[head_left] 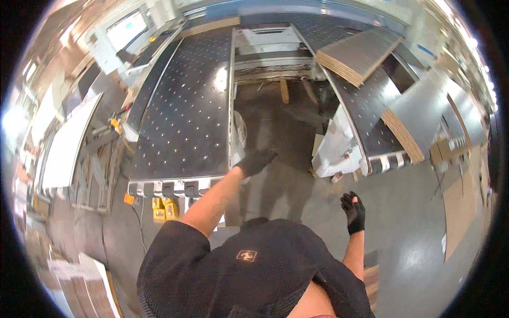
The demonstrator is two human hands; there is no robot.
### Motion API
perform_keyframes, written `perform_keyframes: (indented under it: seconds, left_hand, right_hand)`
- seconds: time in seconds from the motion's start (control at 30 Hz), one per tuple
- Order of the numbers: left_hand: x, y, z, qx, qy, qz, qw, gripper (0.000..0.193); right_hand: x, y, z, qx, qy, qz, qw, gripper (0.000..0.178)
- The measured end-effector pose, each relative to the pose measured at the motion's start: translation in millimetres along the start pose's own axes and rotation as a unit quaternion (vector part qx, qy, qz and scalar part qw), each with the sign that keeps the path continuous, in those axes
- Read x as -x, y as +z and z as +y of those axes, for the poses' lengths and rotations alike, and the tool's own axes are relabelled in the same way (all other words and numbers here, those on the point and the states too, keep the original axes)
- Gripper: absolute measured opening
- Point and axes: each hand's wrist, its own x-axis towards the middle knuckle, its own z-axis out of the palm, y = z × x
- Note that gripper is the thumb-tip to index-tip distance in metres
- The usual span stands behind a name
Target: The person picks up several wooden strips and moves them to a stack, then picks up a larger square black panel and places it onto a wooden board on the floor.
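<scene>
My left hand (258, 161), in a black glove, reaches out beside the front right corner of a black panel table (183, 106) dotted with small studs. Its fingers look stretched out, slightly blurred, and nothing shows in them. Lower and to the right, my right hand (353, 213) hangs over the grey floor, also in a black glove with a bare thumb tip. Its fingers are loosely bent and apart, holding nothing. A second studded table wing (366, 106) lies ahead of it, carrying a stack of flat boards (360, 53).
Another board stack (403, 132) overhangs the right wing's front. Between the wings is a gap with a dark floor (278, 127). Yellow boxes (164, 210) and cables lie below the left table. A white panel (71, 143) rests on a rack at left; a screen (127, 29) stands behind.
</scene>
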Motion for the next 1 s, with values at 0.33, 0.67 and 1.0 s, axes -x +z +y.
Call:
perform_keyframes:
  seconds: [0.33, 0.67, 1.0]
  left_hand:
    - [0.7, -84.1, -77.2, 0.114, -0.283, 0.278, 0.911, 0.045]
    - [-46.4, -148.4, -193.1, 0.221, -0.342, 0.448, 0.796, 0.048]
    - [-105.3, -154.3, -250.0, 0.132, -0.401, 0.462, 0.78, 0.046]
  right_hand:
    - [-218.7, 238.2, -23.1, 0.051, 0.089, -0.33, 0.938, 0.055]
    - [-410.1, 408.0, -33.5, 0.087, 0.177, -0.429, 0.882, 0.051]
    - [-558.2, 551.3, 20.4, 0.084, 0.144, -0.53, 0.831, 0.053]
